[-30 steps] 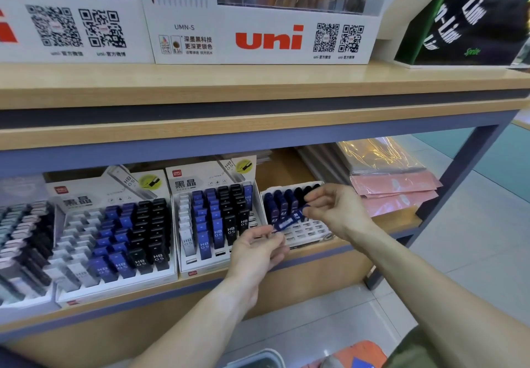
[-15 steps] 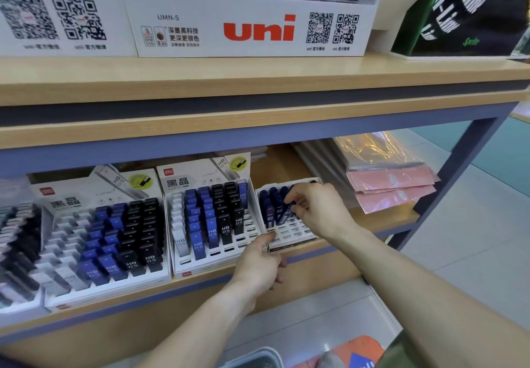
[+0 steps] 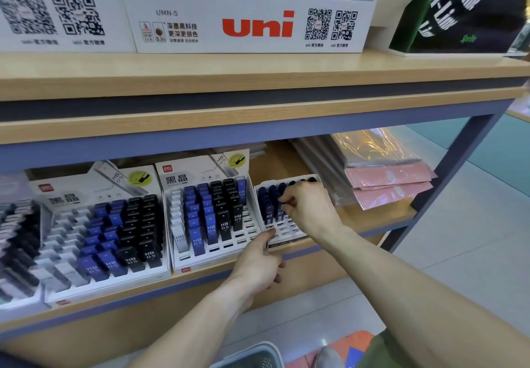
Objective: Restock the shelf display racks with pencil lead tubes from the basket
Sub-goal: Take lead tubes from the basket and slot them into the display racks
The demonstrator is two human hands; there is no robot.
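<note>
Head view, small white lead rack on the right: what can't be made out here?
- Small white slotted rack: its right half is covered by the right hand.
- Right hand's grip: fingertips curl among the dark blue tubes; whether they pinch one cannot be told.
- Left hand: fingers hidden under its back.
- Grey mesh basket: cut off by the bottom edge.

Two hands, left point(image 3: 258, 264), right point(image 3: 308, 205), four racks in view, far-left rack point(image 3: 14, 253) cropped, second rack point(image 3: 94, 238), third rack point(image 3: 209, 215), small rack point(image 3: 284, 228), one basket point(image 3: 252, 357), two uni boxes point(image 3: 252, 9), two pink packs point(image 3: 390, 184).
</note>
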